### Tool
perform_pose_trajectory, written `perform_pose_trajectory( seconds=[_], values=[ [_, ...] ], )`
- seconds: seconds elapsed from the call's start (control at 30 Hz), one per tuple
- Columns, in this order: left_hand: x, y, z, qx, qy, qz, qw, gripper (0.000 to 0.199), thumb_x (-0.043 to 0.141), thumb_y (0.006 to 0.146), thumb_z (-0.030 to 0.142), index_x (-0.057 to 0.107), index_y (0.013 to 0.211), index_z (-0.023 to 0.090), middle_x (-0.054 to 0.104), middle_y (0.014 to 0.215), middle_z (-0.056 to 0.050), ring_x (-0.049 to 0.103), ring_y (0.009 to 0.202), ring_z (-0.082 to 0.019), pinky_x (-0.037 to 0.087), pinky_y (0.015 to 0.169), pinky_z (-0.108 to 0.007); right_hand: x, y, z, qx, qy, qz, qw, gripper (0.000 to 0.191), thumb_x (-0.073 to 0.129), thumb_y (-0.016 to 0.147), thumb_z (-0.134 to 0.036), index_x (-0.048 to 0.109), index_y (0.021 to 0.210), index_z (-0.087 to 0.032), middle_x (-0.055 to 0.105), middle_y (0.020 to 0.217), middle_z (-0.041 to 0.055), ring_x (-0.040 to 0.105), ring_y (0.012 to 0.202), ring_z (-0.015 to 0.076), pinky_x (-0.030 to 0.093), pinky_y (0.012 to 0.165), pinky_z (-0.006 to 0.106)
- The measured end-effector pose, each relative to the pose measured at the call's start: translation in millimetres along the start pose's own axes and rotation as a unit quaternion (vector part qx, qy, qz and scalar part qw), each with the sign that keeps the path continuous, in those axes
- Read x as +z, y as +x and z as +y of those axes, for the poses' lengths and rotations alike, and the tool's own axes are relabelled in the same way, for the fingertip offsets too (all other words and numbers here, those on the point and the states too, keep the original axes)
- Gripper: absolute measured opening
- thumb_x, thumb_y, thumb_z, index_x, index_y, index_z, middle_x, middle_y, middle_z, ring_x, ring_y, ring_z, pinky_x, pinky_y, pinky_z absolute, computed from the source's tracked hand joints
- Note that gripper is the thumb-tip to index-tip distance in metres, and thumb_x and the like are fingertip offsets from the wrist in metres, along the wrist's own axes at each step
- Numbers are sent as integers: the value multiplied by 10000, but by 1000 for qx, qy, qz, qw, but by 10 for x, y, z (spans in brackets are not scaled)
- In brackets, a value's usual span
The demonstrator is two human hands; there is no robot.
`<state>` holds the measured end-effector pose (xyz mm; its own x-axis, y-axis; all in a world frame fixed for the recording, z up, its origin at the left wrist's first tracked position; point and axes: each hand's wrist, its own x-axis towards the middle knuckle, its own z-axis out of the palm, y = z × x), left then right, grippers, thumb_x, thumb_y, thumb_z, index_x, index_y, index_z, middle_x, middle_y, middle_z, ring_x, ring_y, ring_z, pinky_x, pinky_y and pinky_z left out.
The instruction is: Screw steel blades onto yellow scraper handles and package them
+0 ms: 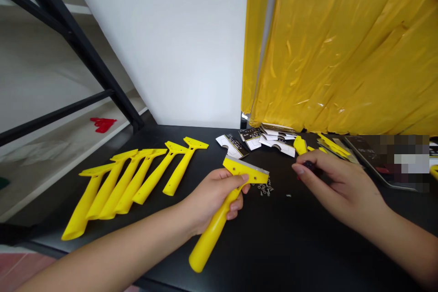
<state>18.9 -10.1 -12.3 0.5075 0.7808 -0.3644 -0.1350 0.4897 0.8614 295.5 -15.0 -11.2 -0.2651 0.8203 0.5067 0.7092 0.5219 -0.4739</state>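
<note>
My left hand [221, 191] is closed around the neck of a yellow scraper [208, 237], its head with a metal edge pointing up and away. To the right, my right hand [328, 182] pinches a small dark object [308, 166], partly hidden by the fingers. Small metal rings or nuts [264, 188] lie on the black table [287, 246] just beyond the scraper's head. Several more yellow scrapers [153, 180] rest in a row at the left.
Black and white cards [251, 139] are piled at the back. Yellow pieces [333, 145] and a dark tray [369, 155] lie at the right. Yellow plastic wrap [342, 54] and a white panel [178, 45] stand behind. A black frame [85, 59] rises on the left.
</note>
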Motion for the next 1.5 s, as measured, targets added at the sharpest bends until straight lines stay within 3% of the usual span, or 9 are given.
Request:
perform_pose_trajectory(
  seconds=[0.23,0.37,0.63,0.8,1.17,1.5],
  values=[
    [11,-6,18,0,-3,6,1000,320,715,977,409,595,799,171,454,539,65,367,423,-58,306,420,-177,16,-1,-2,61,28,3,998,201,622,1050,-446,696,983,-272,694,781,9,645,682,187,468,641,325],
    [23,-6,12,-16,4,14,1000,319,750,944,411,592,799,175,470,549,64,390,440,-66,324,432,-181,-23,-5,-74,108,100,50,988,244,675,1015,-494,723,929,-271,691,792,5,631,709,180,472,642,298],
    [42,-10,-81,-69,31,-26,997,347,753,929,451,599,774,182,416,513,69,376,442,-76,316,437,-194,9,-80,-143,228,337,99,908,220,795,944,-495,726,972,-288,659,794,-10,561,701,156,450,607,267],
    [62,-33,-61,-92,36,-48,994,345,729,949,451,607,781,176,432,532,60,392,446,-72,301,439,-190,29,-74,-110,231,356,99,900,229,804,936,-500,728,974,-288,662,796,-12,557,714,153,453,626,262],
    [54,-27,-9,-130,-21,-94,987,231,763,927,363,651,890,164,560,793,21,430,470,-46,291,422,-194,54,-52,-105,232,386,92,888,210,791,956,-482,732,976,-281,667,811,-15,561,732,138,457,669,252],
    [21,-9,2,-150,-34,-117,981,296,792,911,408,630,866,165,550,776,30,410,462,-42,278,418,-199,58,-59,-110,225,392,95,887,209,793,951,-480,731,958,-281,673,814,-13,565,730,140,459,672,245]
  ],
)
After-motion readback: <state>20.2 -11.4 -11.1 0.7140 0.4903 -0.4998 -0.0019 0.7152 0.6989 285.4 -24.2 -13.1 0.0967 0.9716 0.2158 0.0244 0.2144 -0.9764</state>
